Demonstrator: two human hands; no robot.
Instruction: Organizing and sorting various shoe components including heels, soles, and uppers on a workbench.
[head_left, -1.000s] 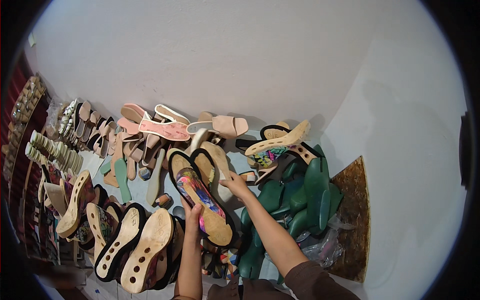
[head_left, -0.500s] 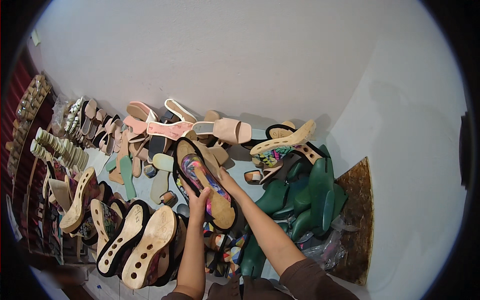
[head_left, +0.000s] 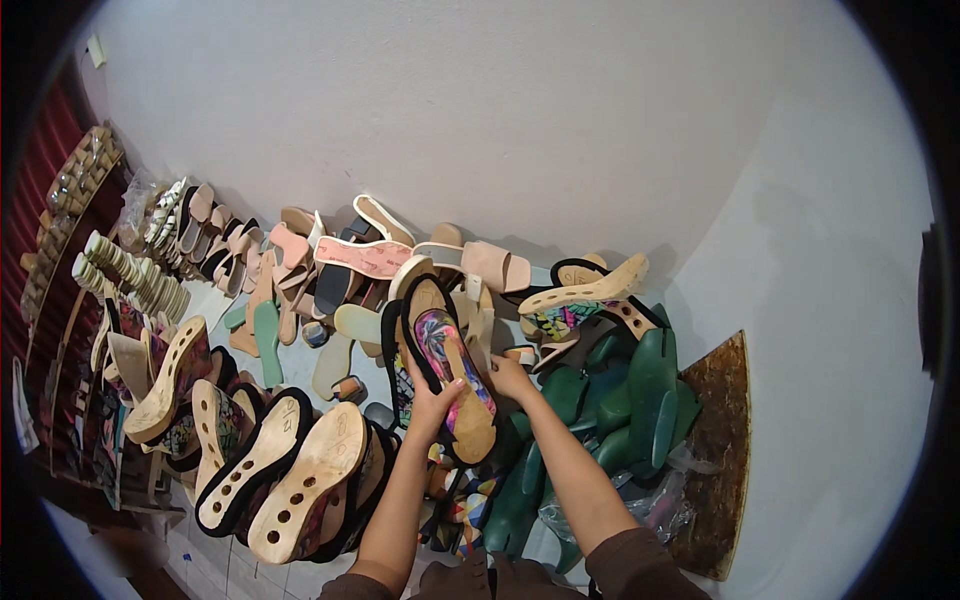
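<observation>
In my left hand [head_left: 432, 405] is a sandal [head_left: 468, 415] with a tan footbed, black edging and a multicolored patterned strap; my thumb lies across its face. Behind it, on the left, a second black-edged sandal [head_left: 398, 360] with a patterned side is held in the same grip. My right hand [head_left: 510, 380] is closed at the lower end of a beige sole piece [head_left: 480, 325], right beside the sandal; its fingertips are partly hidden. Several wooden wedge soles with holes [head_left: 310, 480] stand below left of my hands.
Green shoe lasts [head_left: 650, 400] are piled on the right, with clear plastic [head_left: 680, 480] and a rusty brown board [head_left: 715, 450] beside them. Pink and beige sandals [head_left: 365, 258] lie along the wall [head_left: 480, 120]. Stacked pale soles [head_left: 135, 275] stand at left.
In the picture, the surroundings have shifted slightly. My right hand has moved right and lower relative to the sandals, drawing the beige sole piece slightly apart from them. My left hand keeps its grip.
</observation>
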